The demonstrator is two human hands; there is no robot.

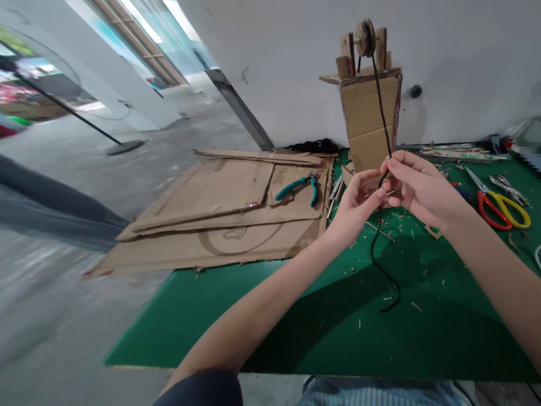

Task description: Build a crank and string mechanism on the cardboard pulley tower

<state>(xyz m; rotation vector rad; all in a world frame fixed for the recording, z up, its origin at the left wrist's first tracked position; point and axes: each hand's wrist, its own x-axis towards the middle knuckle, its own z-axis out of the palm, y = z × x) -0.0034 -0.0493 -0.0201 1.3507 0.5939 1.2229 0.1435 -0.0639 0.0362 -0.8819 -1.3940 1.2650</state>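
Observation:
A black cord [382, 113] runs down from a small round cardboard pulley [365, 38] on top of an upright cardboard tower [368, 115]. My right hand [416, 183] pinches the cord below the pulley, its fingertips closed. Just to the left, my left hand [359, 200] is also closed on the cord, thumb against fingers. The two hands nearly touch, in front of the tower's lower part. Below them the loose tail of the cord hangs in a curve down to the green table. The exact form of the cord between my fingers is partly hidden.
Flat cardboard sheets [236, 225] lie at the left, with teal-handled pliers [298, 187] on them. Scissors with red and yellow handles [501, 207] lie at the right. Scraps litter the green table [321, 338]. A white wall stands behind; someone's leg [54, 203] shows at far left.

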